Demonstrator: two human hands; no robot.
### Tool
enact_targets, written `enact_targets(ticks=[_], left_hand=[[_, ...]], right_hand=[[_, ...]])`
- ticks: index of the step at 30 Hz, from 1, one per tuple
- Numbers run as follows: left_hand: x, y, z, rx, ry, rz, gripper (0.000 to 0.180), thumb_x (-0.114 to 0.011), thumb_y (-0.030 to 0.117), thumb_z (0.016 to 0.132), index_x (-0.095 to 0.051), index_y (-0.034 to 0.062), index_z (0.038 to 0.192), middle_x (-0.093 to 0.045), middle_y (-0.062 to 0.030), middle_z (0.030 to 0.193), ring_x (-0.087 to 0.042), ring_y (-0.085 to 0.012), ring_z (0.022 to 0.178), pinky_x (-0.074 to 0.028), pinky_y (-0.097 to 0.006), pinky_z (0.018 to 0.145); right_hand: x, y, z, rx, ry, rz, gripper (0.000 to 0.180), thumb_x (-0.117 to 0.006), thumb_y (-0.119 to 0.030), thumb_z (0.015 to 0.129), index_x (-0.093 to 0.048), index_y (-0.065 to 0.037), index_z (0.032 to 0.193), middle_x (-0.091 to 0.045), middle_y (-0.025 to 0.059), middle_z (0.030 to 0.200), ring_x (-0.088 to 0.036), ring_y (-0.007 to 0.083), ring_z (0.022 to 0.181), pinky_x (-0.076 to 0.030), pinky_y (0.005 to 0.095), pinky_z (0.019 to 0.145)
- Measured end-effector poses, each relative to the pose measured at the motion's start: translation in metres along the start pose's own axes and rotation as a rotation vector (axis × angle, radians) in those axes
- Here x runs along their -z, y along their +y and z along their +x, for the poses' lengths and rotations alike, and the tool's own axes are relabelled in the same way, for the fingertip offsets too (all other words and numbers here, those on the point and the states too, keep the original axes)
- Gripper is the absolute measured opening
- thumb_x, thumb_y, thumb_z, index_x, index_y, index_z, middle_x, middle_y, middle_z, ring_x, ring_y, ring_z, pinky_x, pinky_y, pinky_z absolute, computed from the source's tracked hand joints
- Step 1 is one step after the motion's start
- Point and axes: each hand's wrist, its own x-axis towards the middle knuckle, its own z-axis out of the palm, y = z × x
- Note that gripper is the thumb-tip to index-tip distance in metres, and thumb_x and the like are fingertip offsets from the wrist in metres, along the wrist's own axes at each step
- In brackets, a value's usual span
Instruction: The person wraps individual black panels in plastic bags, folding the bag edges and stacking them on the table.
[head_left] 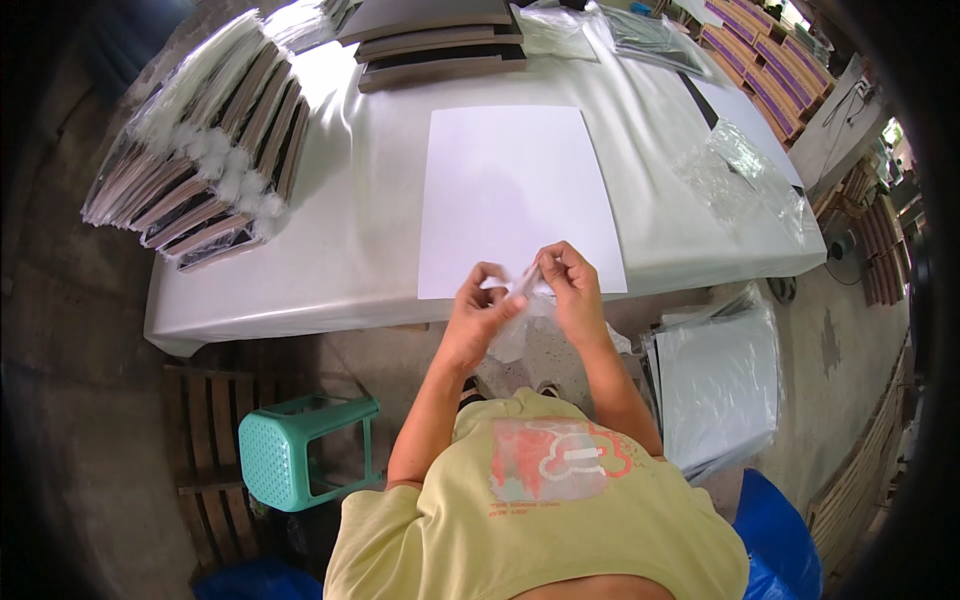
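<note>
Left hand (480, 312) and right hand (571, 285) near each other, both pinching whitish film (541, 304) between them (blurry). White sheet (515, 190) just beyond the hands, wrapped panels (205, 165) farther off, left of them.

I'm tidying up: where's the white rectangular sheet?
In the head view, the white rectangular sheet lies centrally on the table, nearer than the stacked dark panels, the left hand and right hand at its near edge.

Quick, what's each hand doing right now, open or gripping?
Left hand: closed, slightly blurred, holding crumpled translucent white film.
Right hand: closed, pinching the same film.
</note>
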Motion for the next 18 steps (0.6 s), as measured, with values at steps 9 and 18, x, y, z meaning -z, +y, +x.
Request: enact_targets(ticks=[9, 18], left_hand=[[0.019, 0.015, 0.004, 0.031, 0.132, -0.506, 0.021, -0.051, 0.028, 0.087, -0.053, 0.0096, 0.076, -0.051, 0.0052, 0.06, -0.048, -0.0076, 0.052, -0.042, -0.022, 0.054], [0.176, 0.029, -0.001, -0.389, -0.406, -1.116, 0.051, -0.052, 0.037, 0.082, -0.043, 0.0018, 0.118, -0.052, -0.0088, 0.105, -0.052, -0.0226, 0.09, -0.045, -0.035, 0.08]], right_hand=[[0.026, 0.009, -0.015, -0.361, -0.708, 0.394, 0.028, -0.074, -0.017, 0.068, -0.059, -0.002, 0.087, -0.057, -0.0015, 0.065, -0.048, 0.0024, 0.054, -0.036, 0.0169, 0.047], [0.101, 0.028, -0.055, -0.027, -0.438, 0.667, 0.048, -0.068, -0.03, 0.072, -0.054, 0.002, 0.105, -0.06, 0.0055, 0.093, -0.056, 0.015, 0.081, -0.041, 0.029, 0.073]])
